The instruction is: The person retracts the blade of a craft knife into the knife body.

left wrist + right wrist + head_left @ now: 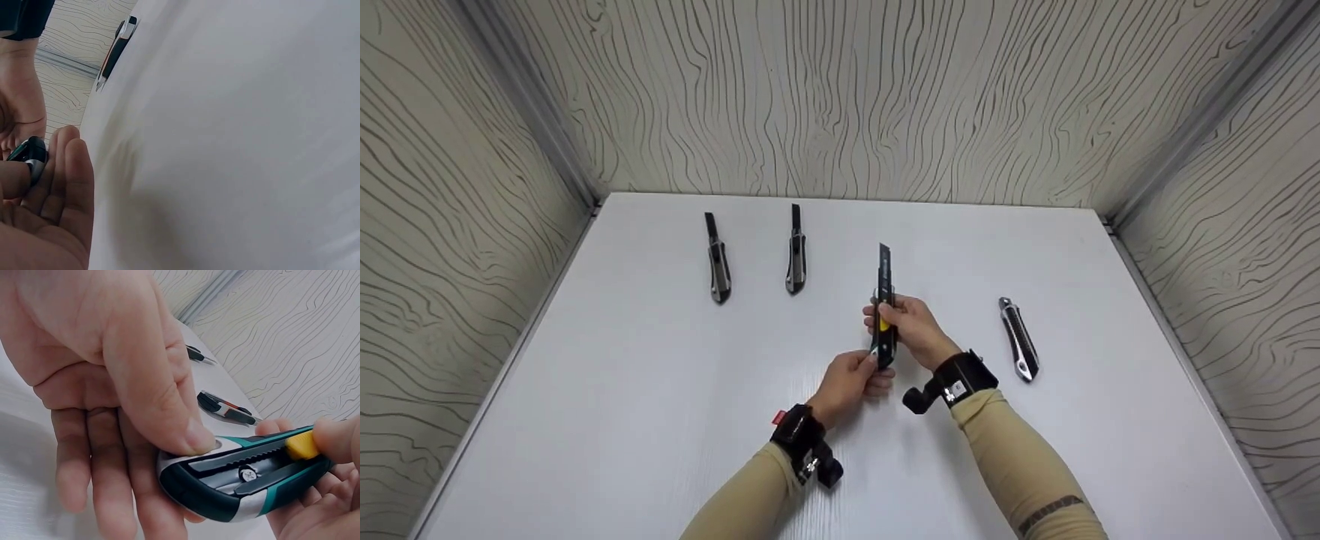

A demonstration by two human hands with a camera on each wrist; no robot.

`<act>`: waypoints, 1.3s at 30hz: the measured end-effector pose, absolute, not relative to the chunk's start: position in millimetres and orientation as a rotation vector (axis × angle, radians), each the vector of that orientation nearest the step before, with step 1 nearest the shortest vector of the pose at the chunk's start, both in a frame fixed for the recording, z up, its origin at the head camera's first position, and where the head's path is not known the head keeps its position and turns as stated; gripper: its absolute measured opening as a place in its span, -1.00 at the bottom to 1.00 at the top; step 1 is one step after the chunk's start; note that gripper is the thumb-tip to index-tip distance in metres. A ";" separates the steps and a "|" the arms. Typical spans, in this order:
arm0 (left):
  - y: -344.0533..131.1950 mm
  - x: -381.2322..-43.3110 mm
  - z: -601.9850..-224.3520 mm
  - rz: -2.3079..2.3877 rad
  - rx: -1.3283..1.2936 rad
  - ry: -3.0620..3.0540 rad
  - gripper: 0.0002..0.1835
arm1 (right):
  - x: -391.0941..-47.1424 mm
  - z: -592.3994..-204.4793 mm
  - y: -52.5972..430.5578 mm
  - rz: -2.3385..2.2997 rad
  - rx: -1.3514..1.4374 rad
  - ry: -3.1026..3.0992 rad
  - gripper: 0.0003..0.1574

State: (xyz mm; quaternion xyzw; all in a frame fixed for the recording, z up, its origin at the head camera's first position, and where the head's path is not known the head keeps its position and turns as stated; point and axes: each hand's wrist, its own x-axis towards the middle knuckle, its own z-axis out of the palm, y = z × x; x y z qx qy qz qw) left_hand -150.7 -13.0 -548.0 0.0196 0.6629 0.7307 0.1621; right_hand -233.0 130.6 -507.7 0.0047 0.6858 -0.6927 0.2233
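Above the middle of the table, both hands hold a black and green utility knife (884, 346), its blade extended away from me. My right hand (916, 328) grips the body, thumb on the yellow slider (302, 445). At the knife's rear end, my left hand (846, 384) pinches it between thumb and fingers. The right wrist view shows that rear end close up, with a screw (248, 474) in the slot. Part of the grip is hidden by the fingers in the left wrist view.
Two utility knives with blades out lie at the back, one far left (720, 271) and one nearer the middle (796, 262). Another knife (1020, 341), no long blade showing, lies to the right. Patterned walls (840, 97) border the white table (622, 390).
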 end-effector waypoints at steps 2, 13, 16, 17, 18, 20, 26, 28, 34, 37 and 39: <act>-13.0 -150.9 -547.9 2.085 0.050 1.890 -0.66 | -232.8 -507.6 130.7 -1.913 0.008 1.895 -0.51; -13.5 -150.1 -550.0 2.095 0.105 1.847 -0.65 | -232.7 -509.5 133.1 -1.922 0.015 1.875 -0.48; -13.4 -148.8 -551.1 2.098 0.093 1.820 -0.63 | -233.1 -508.9 134.0 -1.940 0.022 1.869 -0.47; -13.3 -148.4 -551.5 2.101 0.092 1.811 -0.62 | -233.3 -508.6 134.2 -1.947 0.024 1.864 -0.47; -13.3 -148.0 -551.5 2.104 0.090 1.804 -0.61 | -233.3 -508.1 134.3 -1.947 0.020 1.863 -0.46; -13.1 -147.6 -551.8 2.114 0.087 1.800 -0.61 | -233.2 -507.4 134.2 -1.946 0.013 1.861 -0.46; -11.9 -148.6 -552.3 2.168 0.072 1.803 -0.63 | -232.7 -508.4 133.2 -1.974 0.019 1.829 -0.44; -11.6 -149.2 -552.0 2.181 0.068 1.802 -0.63 | -232.5 -509.4 132.6 -1.984 0.034 1.821 -0.41; -11.7 -150.7 -549.9 2.171 0.070 1.822 -0.64 | -231.0 -509.7 129.3 -2.017 0.099 1.821 -0.44; -12.0 -150.5 -548.3 2.157 0.064 1.831 -0.64 | -230.5 -509.3 128.6 -2.021 0.110 1.830 -0.45; -11.9 -150.3 -547.9 2.154 0.070 1.838 -0.64 | -230.4 -508.9 128.4 -2.019 0.119 1.835 -0.45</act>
